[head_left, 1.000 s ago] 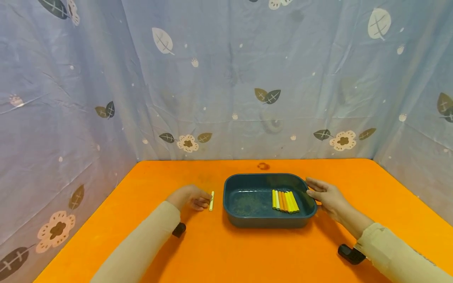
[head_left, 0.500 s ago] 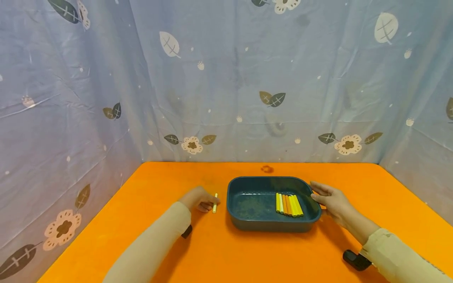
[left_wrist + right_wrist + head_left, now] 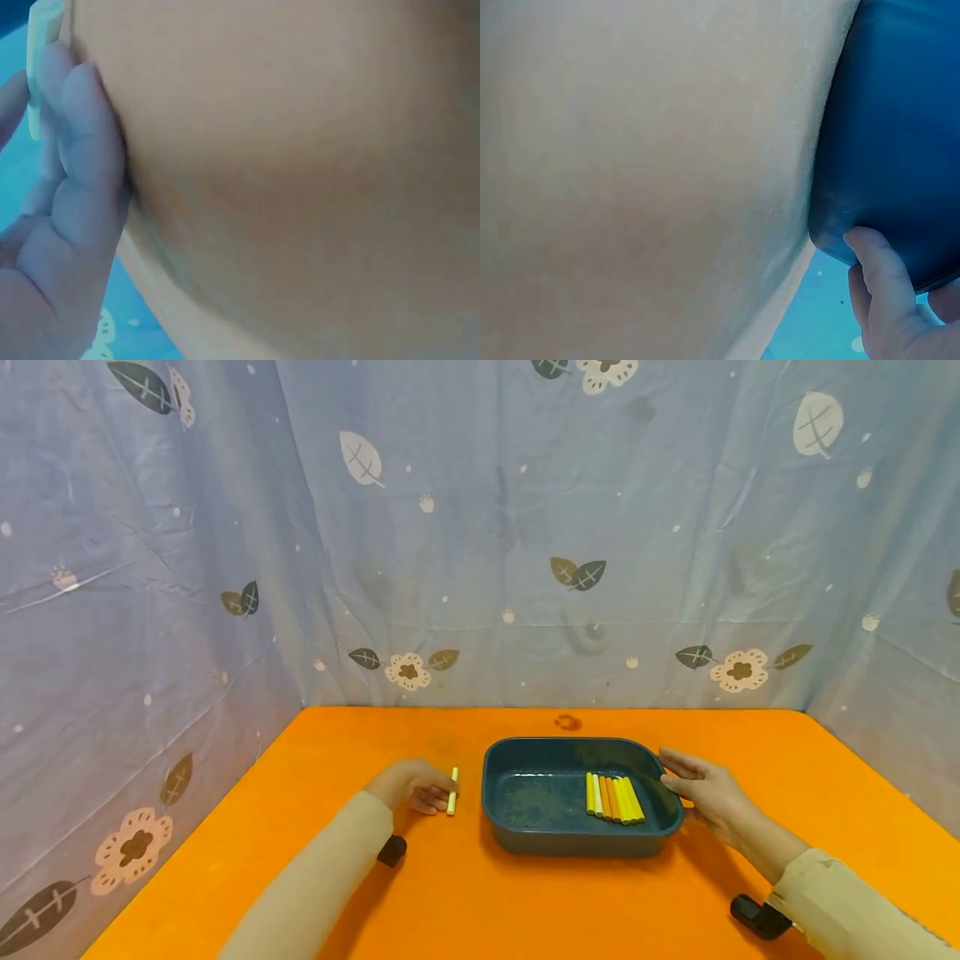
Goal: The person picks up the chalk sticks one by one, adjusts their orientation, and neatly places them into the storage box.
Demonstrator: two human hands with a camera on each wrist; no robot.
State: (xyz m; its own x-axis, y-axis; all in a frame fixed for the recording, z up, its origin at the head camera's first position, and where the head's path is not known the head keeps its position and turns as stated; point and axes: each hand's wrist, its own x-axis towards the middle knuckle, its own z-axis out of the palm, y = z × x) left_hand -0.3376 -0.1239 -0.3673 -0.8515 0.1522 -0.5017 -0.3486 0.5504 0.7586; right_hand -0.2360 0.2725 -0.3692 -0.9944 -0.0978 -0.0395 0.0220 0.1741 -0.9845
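Note:
Between the thumb and fingers of my left hand (image 3: 418, 787) is a pale yellow stick of chalk (image 3: 452, 808), left of a dark teal dish (image 3: 570, 845). Its end sticks out past the fingertips in the left wrist view, where the chalk (image 3: 43, 22) looks whitish. Whether it touches the table cannot be told. My right hand (image 3: 708, 792) holds the dish's right end, thumb at the rim and fingers along the outer wall. The right wrist view shows fingers against that wall. Inside the dish, several chalk sticks (image 3: 615, 800), yellow, white and orange, lie side by side towards the right.
The dish stands on an orange table (image 3: 540, 910). A pale blue curtain (image 3: 465, 552) with leaves and flowers hangs behind and at both sides. Black devices show beneath the left wrist (image 3: 392, 850) and right wrist (image 3: 759, 917). Blurred tan surfaces fill much of both wrist views.
The head view has shifted a little. My left hand's fingertips moved slightly right, then slightly back left with the chalk. My right hand stays at the dish.

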